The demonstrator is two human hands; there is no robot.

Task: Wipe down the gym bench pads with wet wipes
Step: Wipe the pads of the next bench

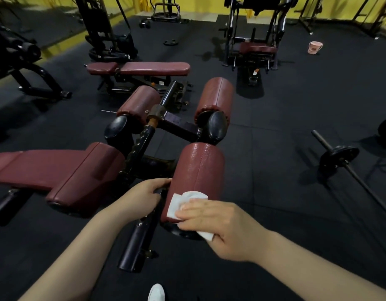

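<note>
Mid-wipe: right hand point(211, 216) presses wipe point(187, 203) on near roller point(197, 170); left hand point(142, 194) grips its inner end. Next: likely far rollers point(215, 98).

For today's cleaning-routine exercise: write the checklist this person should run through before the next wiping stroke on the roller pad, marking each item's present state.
1. White wet wipe lies on the near dark-red cylindrical roller pad: ok.
2. Right hand presses the wipe: ok.
3. Left hand steadies the pad's inner end: ok.
4. Pad's top glistens wet: ok.
5. Pad's underside wiped: cannot tell.
6. Wipe clean enough: cannot tell.
</note>
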